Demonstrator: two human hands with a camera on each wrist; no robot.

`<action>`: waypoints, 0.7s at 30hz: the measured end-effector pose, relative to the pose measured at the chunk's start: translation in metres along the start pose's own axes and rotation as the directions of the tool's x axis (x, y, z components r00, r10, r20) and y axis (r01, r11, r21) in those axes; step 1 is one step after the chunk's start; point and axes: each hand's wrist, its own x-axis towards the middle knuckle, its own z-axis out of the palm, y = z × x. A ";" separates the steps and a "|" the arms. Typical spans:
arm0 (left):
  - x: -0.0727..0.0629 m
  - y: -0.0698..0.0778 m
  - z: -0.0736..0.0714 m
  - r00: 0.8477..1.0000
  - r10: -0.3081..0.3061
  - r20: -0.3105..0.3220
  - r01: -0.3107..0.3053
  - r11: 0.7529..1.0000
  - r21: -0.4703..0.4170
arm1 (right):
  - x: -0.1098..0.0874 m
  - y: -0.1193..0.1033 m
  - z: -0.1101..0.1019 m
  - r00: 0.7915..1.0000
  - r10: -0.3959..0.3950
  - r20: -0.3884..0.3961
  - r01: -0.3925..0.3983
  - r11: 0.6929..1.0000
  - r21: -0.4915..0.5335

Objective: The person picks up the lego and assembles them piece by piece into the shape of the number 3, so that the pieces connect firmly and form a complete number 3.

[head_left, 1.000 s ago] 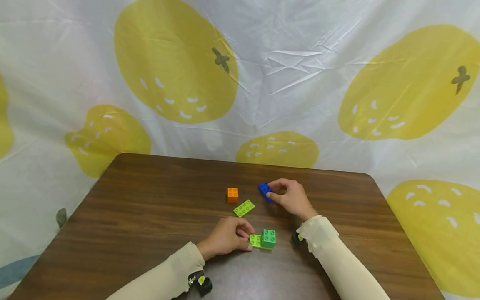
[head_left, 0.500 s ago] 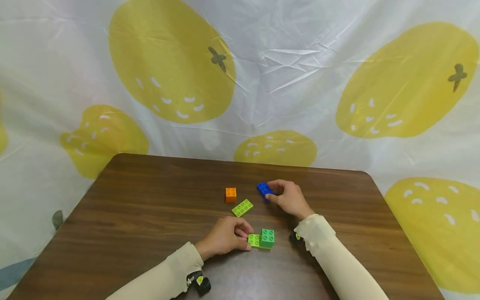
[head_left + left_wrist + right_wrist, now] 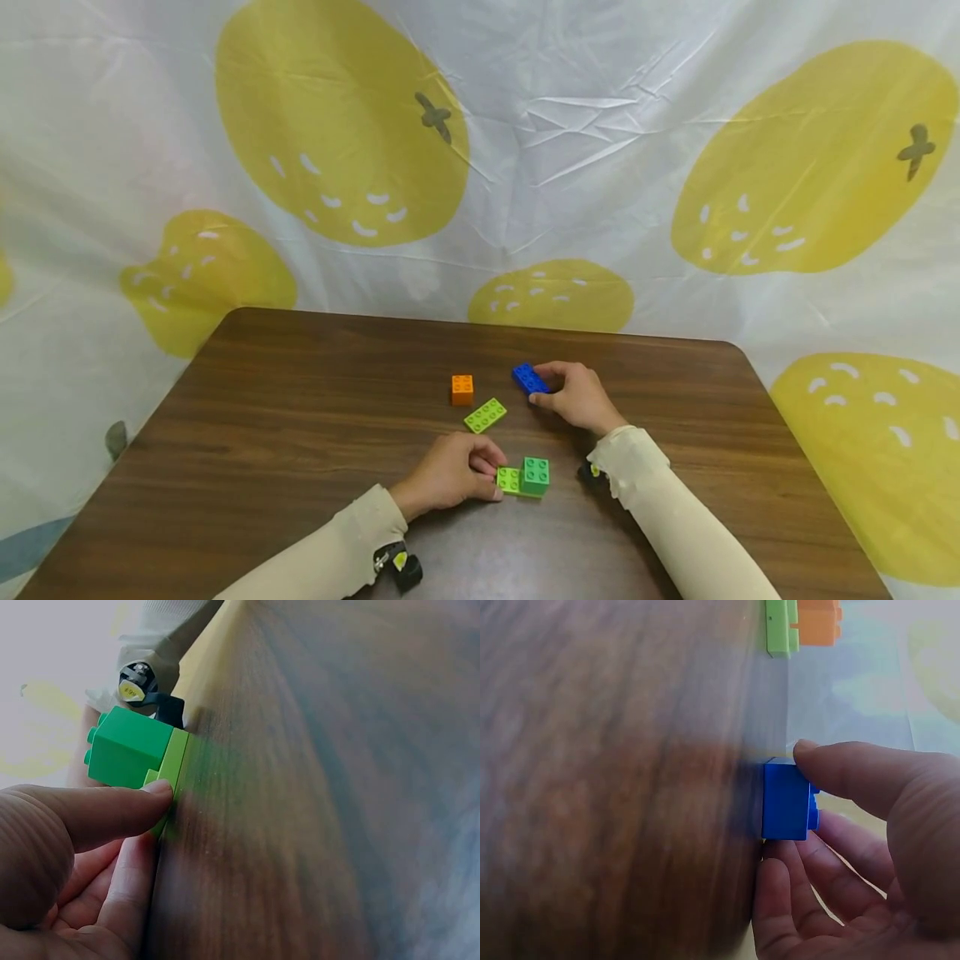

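L hand's point(image 3: 450, 476) grip pinches thin lime-green plate point(image 3: 507, 480) on brown woodgrain worktop point(image 3: 300, 417), w/ green sq. block point(image 3: 535, 477) atop its R end. Beyond: lime-green 8-stud plate point(image 3: 486, 416), orange sq. block point(image 3: 462, 390), then blue rect. brick point(image 3: 528, 378) in R hand's point(image 3: 579, 402) grip, R of orange.

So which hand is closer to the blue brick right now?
Right. The right hand is curled around the blue brick; the left hand is farther off, nearer the person, at the lime plate under the green brick.
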 end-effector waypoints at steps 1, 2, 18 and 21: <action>0.000 0.000 0.000 1.000 -0.003 0.001 0.003 1.000 0.000 | 0.000 0.000 0.000 1.000 -0.002 0.003 0.002 1.000 0.002; 0.000 0.000 0.000 1.000 -0.006 0.002 0.006 1.000 0.000 | 0.000 0.001 0.000 1.000 -0.006 0.005 0.006 1.000 0.002; 0.000 0.000 0.001 1.000 0.002 -0.005 -0.002 1.000 0.000 | -0.003 0.003 0.000 0.999 -0.047 -0.015 0.046 0.999 -0.013; -0.001 0.000 0.000 1.000 -0.001 -0.007 0.001 1.000 0.004 | -0.004 0.002 0.000 0.999 -0.046 -0.023 0.045 0.999 -0.011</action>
